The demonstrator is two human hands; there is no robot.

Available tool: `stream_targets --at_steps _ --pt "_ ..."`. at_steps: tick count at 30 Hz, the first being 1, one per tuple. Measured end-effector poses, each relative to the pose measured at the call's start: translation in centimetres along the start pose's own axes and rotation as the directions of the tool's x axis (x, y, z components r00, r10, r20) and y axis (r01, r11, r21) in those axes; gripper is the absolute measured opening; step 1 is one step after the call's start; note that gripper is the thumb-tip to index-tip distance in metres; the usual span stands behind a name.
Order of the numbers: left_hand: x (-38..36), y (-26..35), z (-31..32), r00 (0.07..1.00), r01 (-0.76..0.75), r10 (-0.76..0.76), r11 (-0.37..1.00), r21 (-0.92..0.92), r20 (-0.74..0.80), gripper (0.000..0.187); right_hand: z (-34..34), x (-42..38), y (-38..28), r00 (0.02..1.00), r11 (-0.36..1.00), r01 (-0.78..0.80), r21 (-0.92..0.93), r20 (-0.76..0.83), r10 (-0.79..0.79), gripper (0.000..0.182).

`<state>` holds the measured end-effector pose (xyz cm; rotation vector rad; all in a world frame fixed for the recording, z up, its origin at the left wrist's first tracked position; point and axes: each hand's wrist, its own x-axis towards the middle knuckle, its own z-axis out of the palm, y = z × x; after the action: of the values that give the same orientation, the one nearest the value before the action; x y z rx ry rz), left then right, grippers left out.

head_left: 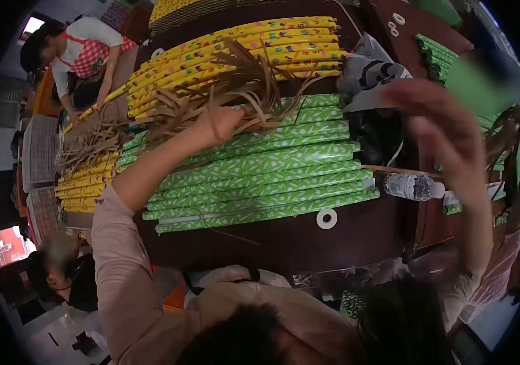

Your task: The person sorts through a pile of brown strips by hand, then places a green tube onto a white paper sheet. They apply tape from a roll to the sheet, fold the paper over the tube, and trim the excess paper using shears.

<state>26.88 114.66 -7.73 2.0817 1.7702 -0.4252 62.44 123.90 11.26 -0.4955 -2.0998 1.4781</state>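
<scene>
My left hand (222, 123) is closed on brown paper strips (254, 85), a loose tangled bunch lying across rolls of wrapping paper. Beneath it are green rolls (260, 158) with a white pattern, side by side. Yellow patterned rolls (241, 55) lie just beyond the strips. My right hand (445, 125) is raised at the right and blurred by motion. Its thumb and fingers are apart, with nothing visible between them. Behind its fingertips sits a crumpled white and grey plastic bag (372, 70).
A clear plastic bottle (413, 187) lies right of the green rolls. A white tape roll (327, 218) rests on the dark table (272, 246). Another person (89, 52) in a checked apron handles a yellow roll at far left. More people are at lower left and right.
</scene>
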Motion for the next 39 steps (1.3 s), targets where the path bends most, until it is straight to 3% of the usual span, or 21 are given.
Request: stream_targets --at_steps 2,4,5,7,8,9,10,11,12,14,20,23,26,28,29,32,34,35,36,37,39 --pt "-1.1 0.6 -0.5 0.988 0.11 -0.112 0.994 0.027 0.108 0.025 8.2 3.1 1.3 0.946 0.998 0.056 0.027 0.317 -0.062 0.055" --pt "-3.0 -0.4 0.2 0.874 -0.426 0.302 0.853 -0.302 -0.38 0.041 15.5 5.7 4.4 0.905 0.945 0.246 -0.215 0.4 -0.144 0.081" --pt "-4.1 0.1 -1.2 0.959 -0.271 0.271 0.962 0.012 -0.083 0.045 18.2 6.6 5.7 0.895 0.855 0.353 -0.381 0.405 -0.189 0.086" --pt "-6.7 2.2 -4.4 0.998 0.004 0.016 0.954 -0.298 0.065 0.042 21.6 8.9 9.2 0.912 0.852 0.259 -0.456 0.407 -0.06 0.098" --pt "-7.8 1.7 -4.3 0.989 0.101 -0.051 0.921 -0.376 0.138 0.042 21.8 9.5 9.1 0.886 0.749 0.383 -0.541 0.445 -0.132 0.093" --pt "-8.9 1.2 -4.2 0.97 0.202 -0.118 0.875 -0.439 0.211 0.042 22.2 10.1 9.1 0.878 0.787 0.314 -0.531 0.479 -0.027 0.092" --pt "-9.8 0.4 -4.4 0.974 0.152 -0.076 0.916 -0.37 0.212 0.042 22.4 10.8 8.9 0.855 0.815 0.243 -0.526 0.514 0.077 0.092" --pt "-10.7 -0.4 -4.6 0.975 0.099 -0.032 0.949 -0.3 0.218 0.042 23.0 10.9 9.4 0.879 0.798 0.359 -0.485 0.463 -0.115 0.083" --pt "-11.6 -1.1 -4.6 0.977 0.095 -0.031 0.949 -0.3 0.213 0.042 23.1 11.1 9.9 0.879 0.794 0.361 -0.489 0.462 -0.114 0.083" --pt "-12.8 -2.8 -4.6 0.987 0.076 -0.023 0.938 -0.337 0.157 0.037 23.2 11.8 8.8 0.84 0.678 0.229 -0.698 0.494 0.224 0.067" --pt "-14.4 -6.4 -2.6 1.0 -0.028 0.023 0.904 -0.426 -0.018 0.034 24.6 14.4 7.8 0.816 0.715 0.104 -0.691 0.471 0.336 0.036" --pt "-14.5 -7.7 -2.6 0.997 -0.06 0.028 0.888 -0.457 -0.077 0.037 24.8 15.5 7.7 0.797 0.601 0.21 -0.771 0.491 0.352 0.036" --pt "-13.8 -9.6 -2.4 0.968 -0.137 0.04 0.908 -0.395 -0.246 0.041 24.5 16.2 7.7 0.9 0.404 0.341 -0.849 0.419 0.121 0.029" --pt "-13.0 -11.0 -2.9 0.986 0.043 -0.086 0.957 -0.287 -0.14 0.043 23.2 17.2 6.9 0.917 0.183 0.366 -0.912 0.387 0.094 0.026" --pt "-13.6 -11.2 -3.5 0.962 0.051 -0.131 0.949 -0.313 -0.24 0.045 22.6 18.0 6.9 0.922 0.104 0.346 -0.932 0.359 0.144 0.037" --pt "-14.1 -11.8 -5.9 0.947 0.206 -0.275 0.919 -0.337 -0.169 0.045 20.4 18.9 7.4 0.921 0.025 0.383 -0.924 0.379 -0.09 0.025" --pt "-12.6 -14.3 -3.4 0.935 0.172 -0.211 0.973 -0.153 -0.287 0.04 19.6 19.0 8.8 0.904 -0.023 0.374 -0.927 0.37 -0.213 0.023" --pt "-11.8 -16.0 -1.6 0.743 0.164 -0.035 0.978 0.131 -0.668 0.041 19.4 19.0 9.7 0.865 -0.073 0.369 -0.927 0.371 -0.339 0.022" --pt "-11.3 -16.8 -0.7 0.431 0.261 0.243 0.888 0.378 -0.869 0.042 19.2 19.0 10.7 0.869 -0.073 0.36 -0.93 0.363 -0.336 0.022" --pt "-11.5 -16.6 -0.7 0.408 0.405 0.175 0.845 0.35 -0.896 0.036 19.2 18.9 11.8 0.863 -0.079 0.361 -0.929 0.365 -0.348 0.021" --pt "-11.3 -18.0 1.3 0.449 0.374 0.173 0.854 0.361 -0.876 0.035 19.2 18.1 13.5 0.859 -0.057 0.37 -0.927 0.365 -0.359 0.021"
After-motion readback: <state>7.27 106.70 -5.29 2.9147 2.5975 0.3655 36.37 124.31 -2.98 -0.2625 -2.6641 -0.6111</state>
